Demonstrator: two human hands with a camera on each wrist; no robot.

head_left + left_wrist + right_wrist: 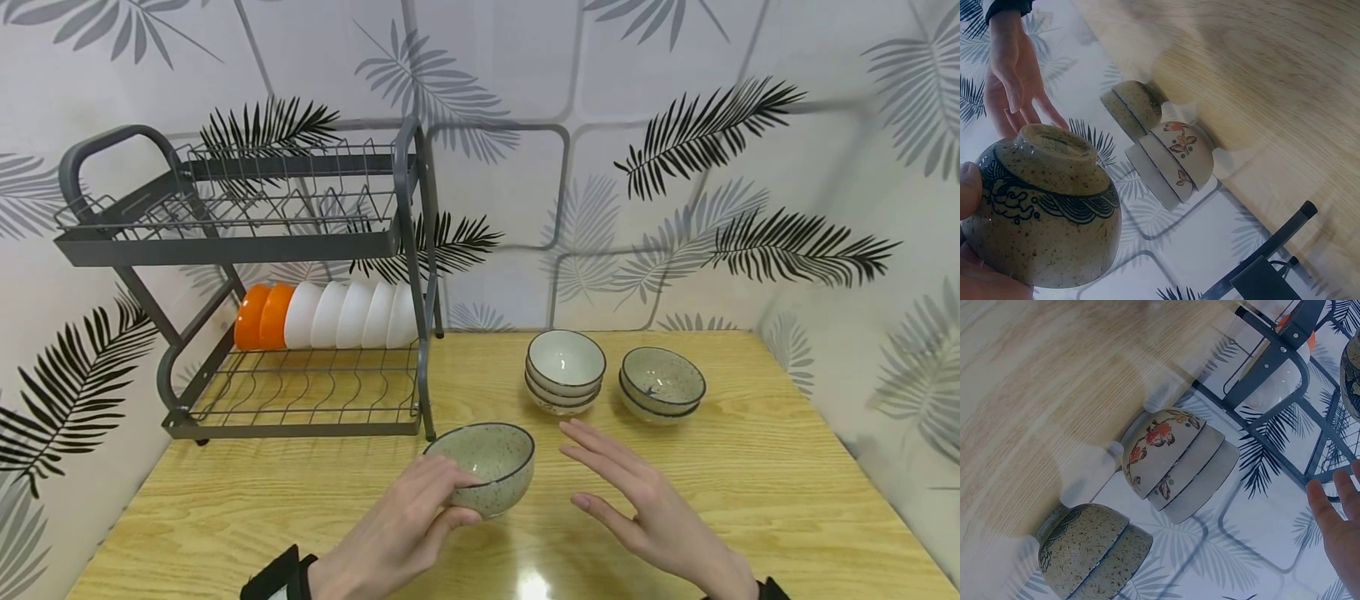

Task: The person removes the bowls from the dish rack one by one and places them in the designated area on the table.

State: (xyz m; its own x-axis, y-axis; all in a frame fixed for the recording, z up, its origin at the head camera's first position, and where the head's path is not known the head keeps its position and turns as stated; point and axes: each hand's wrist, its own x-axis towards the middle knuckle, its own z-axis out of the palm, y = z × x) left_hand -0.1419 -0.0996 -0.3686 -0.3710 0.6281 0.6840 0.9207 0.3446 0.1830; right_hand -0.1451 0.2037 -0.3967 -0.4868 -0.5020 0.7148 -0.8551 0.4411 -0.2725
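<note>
A speckled grey-green bowl (495,467) with a dark rim is held above the table by my left hand (408,521), thumb outside and fingers over the rim. In the left wrist view the same bowl (1054,212) shows a dark blue wave pattern and its foot. My right hand (645,508) hovers to the right of the bowl, fingers extended, touching nothing. Beyond it stand a stack of white bowls (566,362) with red floral decoration and a stack of two speckled bowls (663,383).
At the left stands a dark two-tier dish rack (292,429). On its lower tier, white bowls (352,317) and two orange bowls (262,317) stand on edge in a row. Behind the wooden table (787,467) rises a leaf-patterned wall (510,67).
</note>
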